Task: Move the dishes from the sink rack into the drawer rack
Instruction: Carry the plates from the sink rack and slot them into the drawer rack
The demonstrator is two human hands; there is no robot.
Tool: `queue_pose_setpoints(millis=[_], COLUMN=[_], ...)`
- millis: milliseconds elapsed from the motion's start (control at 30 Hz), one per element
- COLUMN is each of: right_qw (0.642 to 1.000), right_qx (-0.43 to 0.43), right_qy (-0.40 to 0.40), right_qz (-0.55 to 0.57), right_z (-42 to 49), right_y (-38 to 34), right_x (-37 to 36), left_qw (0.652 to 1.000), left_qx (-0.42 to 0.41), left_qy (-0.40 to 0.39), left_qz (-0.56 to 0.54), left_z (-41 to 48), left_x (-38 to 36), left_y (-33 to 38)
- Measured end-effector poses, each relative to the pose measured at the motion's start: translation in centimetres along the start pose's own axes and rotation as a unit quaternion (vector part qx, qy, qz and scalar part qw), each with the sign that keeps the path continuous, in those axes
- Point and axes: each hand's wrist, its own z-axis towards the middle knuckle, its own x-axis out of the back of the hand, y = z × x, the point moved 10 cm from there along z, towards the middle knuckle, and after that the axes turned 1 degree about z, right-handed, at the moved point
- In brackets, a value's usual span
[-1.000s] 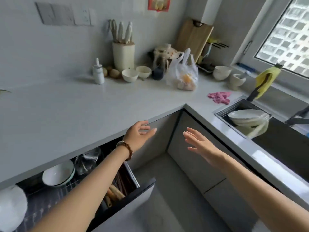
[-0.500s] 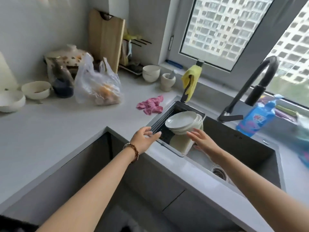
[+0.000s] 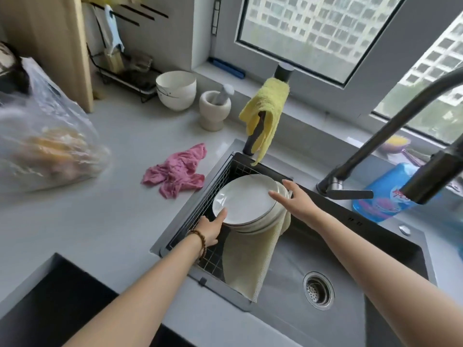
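A stack of white plates (image 3: pixel 244 200) rests in the wire sink rack (image 3: pixel 215 181) at the left end of the dark sink (image 3: pixel 350 259). A pale cloth (image 3: pixel 248 261) hangs from under the stack over the rack's edge. My left hand (image 3: pixel 211 227) grips the stack's near left rim, thumb on top. On the far right rim lies my right hand (image 3: pixel 293 199), fingers spread over the edge. The drawer rack is out of view; only a dark opening (image 3: pixel 50 304) shows at lower left.
A pink rag (image 3: pixel 176 171) lies on the counter left of the rack. A yellow cloth (image 3: pixel 265 113) hangs on a black post behind it. The black faucet (image 3: pixel 390 136) arches over the sink, beside a blue soap bottle (image 3: pixel 385 194). A plastic bag (image 3: pixel 45 146), bowl (image 3: pixel 176 90) and mortar (image 3: pixel 215 110) stand behind.
My view swung from the open drawer to the sink. Both hands reached forward and now touch the plate stack on either side.
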Motion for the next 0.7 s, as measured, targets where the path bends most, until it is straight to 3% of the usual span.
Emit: queue_pose_setpoints(millis=[133, 300, 467, 700], right_qw=[0.998, 0.996, 0.995, 0.997], right_qx=[-0.003, 0.009, 0.015, -0.038], right_qy=[-0.032, -0.048, -0.031, -0.017], right_qz=[-0.045, -0.079, -0.094, 0.059], right_z=[4.9, 8.2, 9.5, 10.3], right_y=[1.2, 1.9, 2.3, 3.2], right_x=[-1.0, -2.3, -2.5, -2.1], left_qw=[0.999, 0.998, 0.996, 0.982], left_qx=[0.025, -0.004, -0.001, 0.007], left_qy=[0.011, 0.030, 0.043, 0.058], left_qz=[-0.037, -0.055, -0.080, -0.179], left_z=[3.8, 6.8, 8.2, 8.4], left_x=[-1.1, -1.7, -2.1, -3.3], left_y=[-1.2, -0.7, -1.4, -2.5])
